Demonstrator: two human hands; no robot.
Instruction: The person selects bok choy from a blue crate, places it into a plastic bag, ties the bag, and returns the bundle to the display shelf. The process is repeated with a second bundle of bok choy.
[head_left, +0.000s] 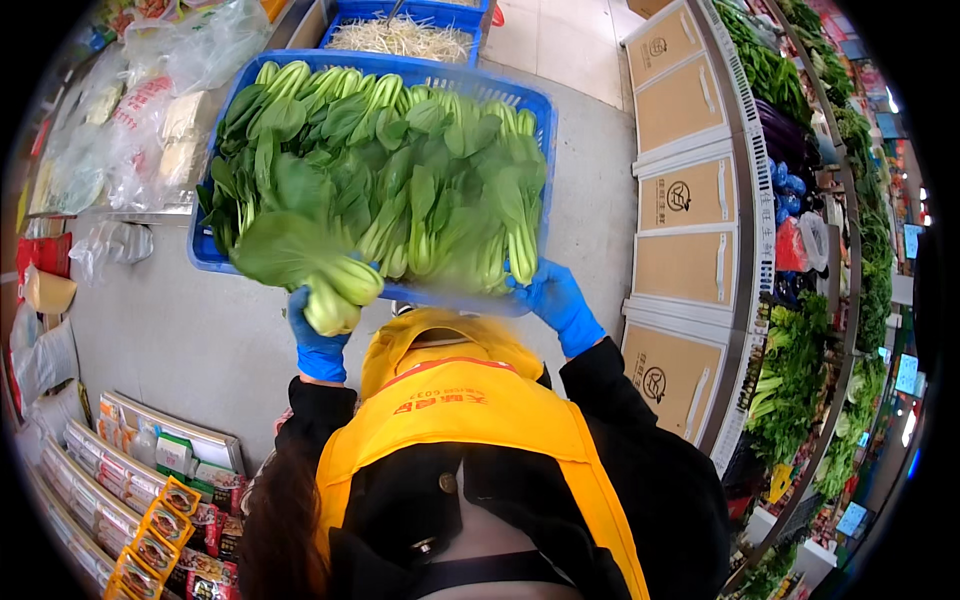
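In my blue-gloved left hand (319, 334) I hold a bok choy bunch (289, 259) by its pale stem end, in front of the crate's near left edge. Its leaves point up and left and are blurred. The blue plastic crate (551, 161) before me is full of bok choy laid in rows, leaves overlapping. At the crate's near right corner, my blue-gloved right hand (559, 304) has its fingers around the base of another bok choy (517, 217). Part of those fingers is hidden behind the stems.
Beyond the crate stands a blue bin of bean sprouts (401, 39). To the left are plastic-bagged goods (135, 135) on a counter and a shelf of packaged goods (150, 480). A cabinet (682, 195) with vegetables above it runs along the right. Grey floor (187, 330) shows between.
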